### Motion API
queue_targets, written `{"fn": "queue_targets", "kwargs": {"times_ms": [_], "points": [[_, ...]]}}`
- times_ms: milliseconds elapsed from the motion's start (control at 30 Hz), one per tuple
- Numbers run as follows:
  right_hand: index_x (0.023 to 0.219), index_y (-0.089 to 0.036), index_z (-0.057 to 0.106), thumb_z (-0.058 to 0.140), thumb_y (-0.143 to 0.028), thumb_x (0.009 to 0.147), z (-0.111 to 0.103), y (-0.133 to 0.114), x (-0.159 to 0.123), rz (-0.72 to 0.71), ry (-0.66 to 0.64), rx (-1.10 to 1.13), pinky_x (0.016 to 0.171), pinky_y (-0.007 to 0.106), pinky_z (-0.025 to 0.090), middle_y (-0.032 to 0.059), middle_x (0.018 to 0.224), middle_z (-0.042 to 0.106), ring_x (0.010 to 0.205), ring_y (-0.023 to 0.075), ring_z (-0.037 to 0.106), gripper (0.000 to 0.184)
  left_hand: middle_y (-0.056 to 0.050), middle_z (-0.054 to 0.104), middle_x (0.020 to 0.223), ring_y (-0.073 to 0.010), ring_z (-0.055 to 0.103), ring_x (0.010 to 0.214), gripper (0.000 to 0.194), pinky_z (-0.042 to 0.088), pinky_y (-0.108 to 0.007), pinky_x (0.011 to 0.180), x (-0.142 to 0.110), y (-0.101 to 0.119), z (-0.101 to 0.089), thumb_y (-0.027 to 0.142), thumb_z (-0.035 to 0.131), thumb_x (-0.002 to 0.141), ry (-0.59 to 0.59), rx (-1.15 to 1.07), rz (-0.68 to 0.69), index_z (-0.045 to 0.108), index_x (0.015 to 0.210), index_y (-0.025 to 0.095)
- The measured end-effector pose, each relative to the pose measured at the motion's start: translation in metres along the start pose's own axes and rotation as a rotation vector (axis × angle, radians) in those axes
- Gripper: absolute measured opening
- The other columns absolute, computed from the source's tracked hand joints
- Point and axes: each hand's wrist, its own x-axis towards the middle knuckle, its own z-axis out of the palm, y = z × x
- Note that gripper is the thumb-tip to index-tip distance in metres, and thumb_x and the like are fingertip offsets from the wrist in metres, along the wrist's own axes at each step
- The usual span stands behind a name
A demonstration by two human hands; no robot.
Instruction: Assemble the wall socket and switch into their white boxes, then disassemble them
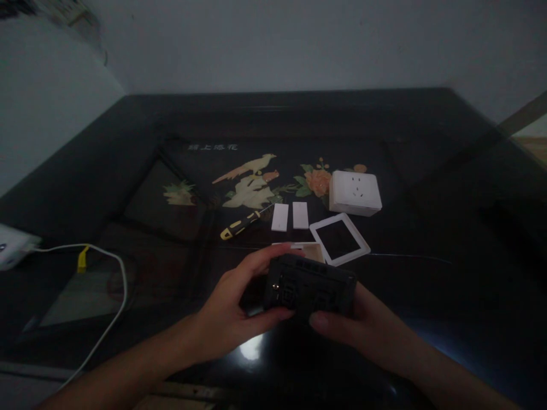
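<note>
Both hands hold a black switch module (308, 285), a boxy plastic block with moulded recesses and one shiny metal screw at its left end. My left hand (239, 302) grips the left end, its thumb along the lower front edge and its fingers behind. At the right end is my right hand (356, 319), closed with the thumb on the lower edge and the other fingers mostly hidden. Just beyond the module lie a partly covered white box (315, 251), a white square frame (364, 246) and two small white rocker plates (280, 217), (300, 215).
A yellow-and-black screwdriver (240, 225) lies left of the plates. To the right stands a white socket box (355, 193). A white cable (125, 279) with a yellow tag curves across the left side from a white device (15, 247). The glossy dark table (419, 171) meets a wall.
</note>
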Motion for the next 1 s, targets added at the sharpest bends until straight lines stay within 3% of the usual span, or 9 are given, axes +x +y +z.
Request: {"fn": "queue_targets", "kwargs": {"times_ms": [233,433,600,767,1000], "points": [[0.118,-0.027,0.065,0.08,-0.025,0.075,-0.0018,0.0011,-0.0028,0.124,-0.088,0.166,0.077,0.036,0.063,0.0053,0.111,0.076,0.098,0.0229,0.074,0.046,-0.003,0.059,0.136,-0.0238,0.057,0.122,0.07,0.046,-0.034,0.105,0.0013,0.0042,-0.004,0.016,0.071,0.084,-0.018,0.08,0.125,0.042,0.144,0.038],[0.123,-0.031,0.065,0.08,-0.022,0.075,0.0005,0.002,-0.0009,0.127,-0.177,0.287,0.083,0.033,0.061,0.0029,0.114,0.076,0.1,0.0194,0.073,0.051,-0.007,0.061,0.132,-0.0261,0.06,0.12,0.059,0.049,-0.039,0.101,0.0021,0.0028,-0.0047,0.009,0.067,0.083,-0.059,0.092,0.216,0.051,0.135,0.033],[0.118,-0.034,0.068,0.078,-0.014,0.074,0.0028,0.0017,-0.0014,0.14,-0.163,0.328,0.082,0.033,0.061,0.0004,0.11,0.077,0.098,0.0189,0.074,0.049,-0.008,0.06,0.135,-0.0266,0.06,0.121,0.054,0.051,-0.04,0.098,0.0023,0.0031,-0.0051,0.009,0.065,0.085,-0.084,0.095,0.238,0.052,0.132,0.032],[0.12,-0.032,0.068,0.078,-0.016,0.075,0.004,0.0022,-0.0041,0.168,-0.165,0.28,0.085,0.038,0.061,0.0019,0.112,0.076,0.099,0.0215,0.074,0.049,-0.009,0.065,0.123,-0.0278,0.06,0.12,0.044,0.052,-0.04,0.095,0.0027,0.0016,-0.0051,0.01,0.066,0.084,-0.038,0.181,0.319,0.057,0.123,0.028],[0.118,-0.034,0.067,0.076,-0.016,0.077,0.0036,0.0055,-0.0052,0.138,-0.142,0.243,0.084,0.032,0.061,-0.0019,0.113,0.076,0.099,0.0176,0.073,0.046,-0.008,0.064,0.118,-0.025,0.063,0.108,0.033,0.053,-0.038,0.088,0.0033,0.0053,-0.0064,0.009,0.068,0.081,0.072,0.392,0.44,0.064,0.11,0.024]]}}
